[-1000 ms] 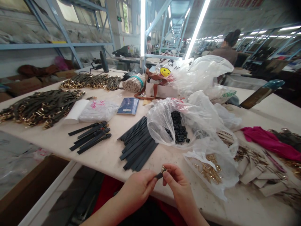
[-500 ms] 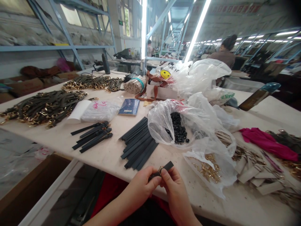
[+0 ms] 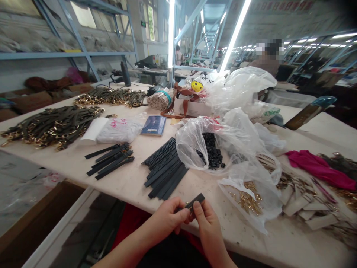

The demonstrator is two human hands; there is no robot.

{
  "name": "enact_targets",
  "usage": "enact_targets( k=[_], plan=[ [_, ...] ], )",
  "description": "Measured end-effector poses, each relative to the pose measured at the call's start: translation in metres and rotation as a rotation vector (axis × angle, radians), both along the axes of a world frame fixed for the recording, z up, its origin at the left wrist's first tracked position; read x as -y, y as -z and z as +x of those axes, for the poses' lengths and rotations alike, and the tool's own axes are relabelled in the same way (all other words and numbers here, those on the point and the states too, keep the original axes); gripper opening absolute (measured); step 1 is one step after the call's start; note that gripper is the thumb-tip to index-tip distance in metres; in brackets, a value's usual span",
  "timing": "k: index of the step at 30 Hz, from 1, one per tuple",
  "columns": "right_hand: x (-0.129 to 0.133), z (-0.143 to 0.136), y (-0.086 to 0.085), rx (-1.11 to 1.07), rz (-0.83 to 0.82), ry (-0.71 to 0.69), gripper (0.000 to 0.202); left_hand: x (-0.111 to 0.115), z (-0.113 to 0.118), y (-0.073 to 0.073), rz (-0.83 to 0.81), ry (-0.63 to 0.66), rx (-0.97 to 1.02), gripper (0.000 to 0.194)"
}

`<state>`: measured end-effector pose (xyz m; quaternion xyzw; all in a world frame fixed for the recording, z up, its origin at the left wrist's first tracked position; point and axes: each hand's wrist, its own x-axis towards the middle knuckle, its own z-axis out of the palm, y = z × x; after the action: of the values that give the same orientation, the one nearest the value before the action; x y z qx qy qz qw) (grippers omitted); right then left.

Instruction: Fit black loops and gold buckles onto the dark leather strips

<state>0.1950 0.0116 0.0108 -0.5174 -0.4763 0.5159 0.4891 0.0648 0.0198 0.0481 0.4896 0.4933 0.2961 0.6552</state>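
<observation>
A short dark strap [image 3: 197, 200] with a small gold buckle [image 3: 187, 204] is pinched between my two hands above the table's front edge. My left hand [image 3: 172, 216] grips it at the buckle end, its fingers partly covering the metal. Pressing the strap with thumb and fingers, my right hand [image 3: 205, 215] holds the part that points up and right. Just beyond my hands lies a fanned stack of flat black straps [image 3: 166, 169]. To its left are several black straps with buckles [image 3: 111, 160]. Gold buckle pieces [image 3: 248, 197] sit in a clear plastic bag at the right.
A plastic bag [image 3: 189, 143] spills small black loops [image 3: 212, 150]. A blue booklet [image 3: 153, 125] lies behind the straps, and a heap of dark straps with gold hardware [image 3: 55, 124] at left. Pale straps [image 3: 309, 204], pink cloth [image 3: 320, 169] and a bottle [image 3: 309, 113] occupy the right.
The strap has shifted slightly in my fingers, and my right thumb now lies further along it. The buckle has moved a little left with my left fingers.
</observation>
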Motion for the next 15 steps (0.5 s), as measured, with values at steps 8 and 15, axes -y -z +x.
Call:
enact_targets(
  k=[8, 15],
  plan=[
    [0.001, 0.015, 0.008, 0.370, 0.396, -0.049, 0.006, 0.001, 0.000, 0.004, 0.043, -0.042, -0.215, 0.022],
    [-0.014, 0.012, -0.001, 0.137, 0.038, -0.118, 0.015, -0.008, -0.004, 0.002, 0.038, 0.020, -0.166, 0.026]
  ],
)
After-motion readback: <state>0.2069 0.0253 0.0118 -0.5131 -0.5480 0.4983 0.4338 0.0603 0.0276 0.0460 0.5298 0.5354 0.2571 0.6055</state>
